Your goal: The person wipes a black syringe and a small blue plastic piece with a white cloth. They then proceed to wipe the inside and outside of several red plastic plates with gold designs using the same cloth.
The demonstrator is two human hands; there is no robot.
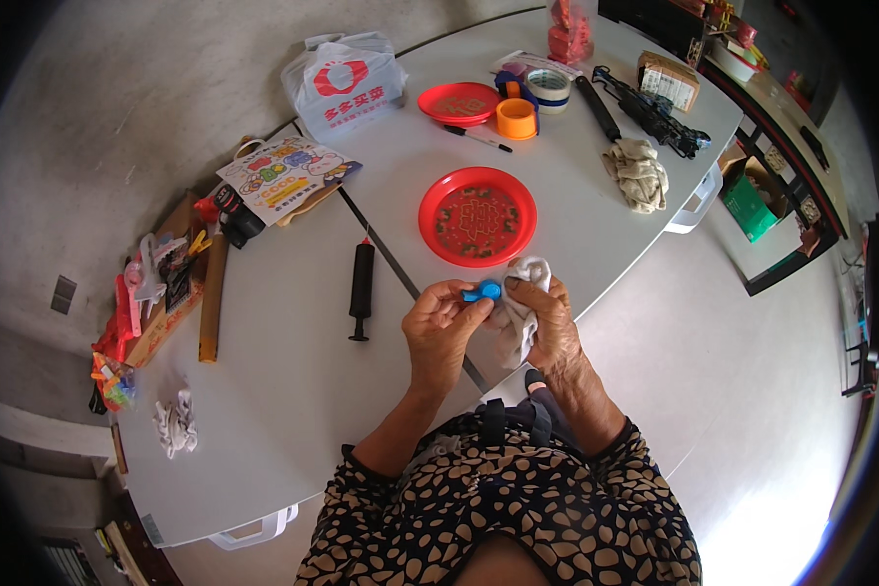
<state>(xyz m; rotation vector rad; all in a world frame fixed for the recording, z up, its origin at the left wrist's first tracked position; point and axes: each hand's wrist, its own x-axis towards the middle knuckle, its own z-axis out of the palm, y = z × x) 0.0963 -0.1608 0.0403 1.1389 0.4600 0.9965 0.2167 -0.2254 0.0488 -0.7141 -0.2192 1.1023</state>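
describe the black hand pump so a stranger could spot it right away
Start at the white table and find the big red plate near its middle. On the plate's left lies the black hand pump, a slim upright cylinder with a red tip, darker and straighter than anything nearby.

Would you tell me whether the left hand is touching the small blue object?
Touching: the head view shows the left hand pinching the small blue object at its fingertips, beside the grey cloth in the right hand.

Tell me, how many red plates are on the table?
2. One red plate lies just beyond the hands; a smaller one sits farther back, beside the orange tape roll.
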